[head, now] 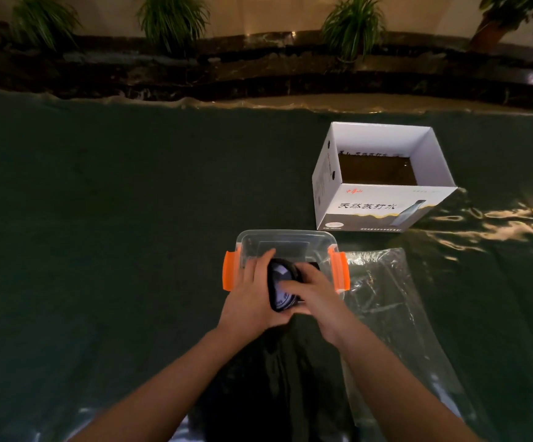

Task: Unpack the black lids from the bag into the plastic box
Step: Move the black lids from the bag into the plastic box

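Black lids (279, 283) between both hands' grip, over plastic box (290, 242)

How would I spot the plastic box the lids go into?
Start at the big white cardboard box on the dark green cloth. Nearer the person, under both hands, sits the plastic box. It alone is see-through, with orange clips on its sides.

Black lids (279, 287) with pale glossy centres, between both grips. Plastic box (290, 244) around them: clear, orange latches. Table (115, 202) beneath: dark green. Beyond right grip: white cardboard box (383, 199), black lettering, red mark, yellow wavy band.
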`<state>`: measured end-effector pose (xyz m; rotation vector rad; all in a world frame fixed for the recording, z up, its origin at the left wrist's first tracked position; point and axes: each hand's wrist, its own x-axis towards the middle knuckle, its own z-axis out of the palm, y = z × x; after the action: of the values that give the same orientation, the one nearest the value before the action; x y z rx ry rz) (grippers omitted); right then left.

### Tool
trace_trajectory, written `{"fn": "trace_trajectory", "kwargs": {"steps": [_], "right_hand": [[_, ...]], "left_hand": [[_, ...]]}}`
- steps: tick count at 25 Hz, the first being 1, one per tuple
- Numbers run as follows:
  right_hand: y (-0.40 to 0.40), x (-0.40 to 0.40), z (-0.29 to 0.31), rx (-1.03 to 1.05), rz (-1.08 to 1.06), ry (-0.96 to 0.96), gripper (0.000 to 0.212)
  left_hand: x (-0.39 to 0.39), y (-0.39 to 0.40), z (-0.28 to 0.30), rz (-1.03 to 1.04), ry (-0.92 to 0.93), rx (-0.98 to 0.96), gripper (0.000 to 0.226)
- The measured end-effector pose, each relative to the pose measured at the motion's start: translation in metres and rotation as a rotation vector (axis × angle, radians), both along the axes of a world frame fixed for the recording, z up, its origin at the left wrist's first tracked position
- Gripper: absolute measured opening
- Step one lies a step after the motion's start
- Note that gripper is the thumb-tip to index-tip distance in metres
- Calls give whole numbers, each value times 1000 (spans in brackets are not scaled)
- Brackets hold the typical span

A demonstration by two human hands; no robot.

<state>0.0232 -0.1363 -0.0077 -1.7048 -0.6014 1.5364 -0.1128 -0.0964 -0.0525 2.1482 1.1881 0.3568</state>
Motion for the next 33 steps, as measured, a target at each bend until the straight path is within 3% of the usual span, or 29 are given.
{"fn": "trace_trajectory", "kwargs": {"steps": [4, 7, 11, 16, 20, 24, 30, 33], "right_hand": [[19, 53, -4, 23, -56, -425, 16], [25, 90, -13, -57, -108, -745, 30], [28, 91, -22, -70, -54, -835, 37], [27, 79, -31, -37, 54, -911, 52], [31, 65, -46, -60, 279, -1128, 34], [35, 52, -60, -82, 292, -1060, 21], [50, 49, -74, -182, 273, -684, 43], [53, 50, -79, -232, 303, -611, 38]], "left_hand": [[34, 35, -10, -205, 36, -119, 104], [51, 46, -31, -345, 163, 68, 66], [72, 41, -58, -590, 250, 241, 45], [67, 48, -67, -563, 235, 227, 34], [60, 50, -68, -537, 259, 160, 36], [57, 52, -67, -438, 232, 71, 42], [55, 51, -63, -288, 153, -63, 64], [53, 50, -63, -294, 167, -66, 64]]}}
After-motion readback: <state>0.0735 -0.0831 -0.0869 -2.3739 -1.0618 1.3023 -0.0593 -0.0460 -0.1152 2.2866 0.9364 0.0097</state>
